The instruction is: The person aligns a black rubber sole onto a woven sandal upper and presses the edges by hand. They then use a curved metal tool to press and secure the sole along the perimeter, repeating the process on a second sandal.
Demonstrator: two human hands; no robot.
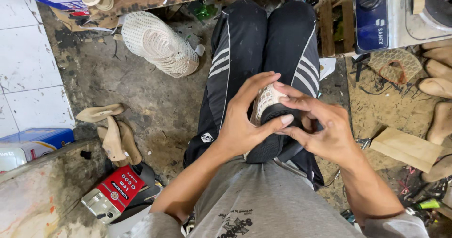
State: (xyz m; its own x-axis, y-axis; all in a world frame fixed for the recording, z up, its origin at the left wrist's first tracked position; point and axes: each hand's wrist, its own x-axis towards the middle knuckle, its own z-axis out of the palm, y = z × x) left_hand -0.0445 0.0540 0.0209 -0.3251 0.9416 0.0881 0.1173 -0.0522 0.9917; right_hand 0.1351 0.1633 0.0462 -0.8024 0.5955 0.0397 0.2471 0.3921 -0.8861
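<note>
We hold a small shoe with a black sole and a cream woven mesh upper [269, 107] on our lap, resting on the black trousers with white side stripes [235, 54]. Our left hand [245, 120] wraps the shoe's left side, fingers curled over the top and the thumb pressing across the black sole. Our right hand [325, 132] closes on it from the right, forefinger laid along the mesh and thumb meeting the left thumb; both hands grip the shoe firmly. The hands hide most of the upper, and we cannot tell the shoe's heel end. On the stained concrete floor [141, 96] lie a white mesh roll [160, 42] and pale wooden shoe lasts [113, 134], well apart to the left; a red and silver tin can [113, 195] sits near our left elbow. A wooden block [405, 148] lies to the right.
</note>
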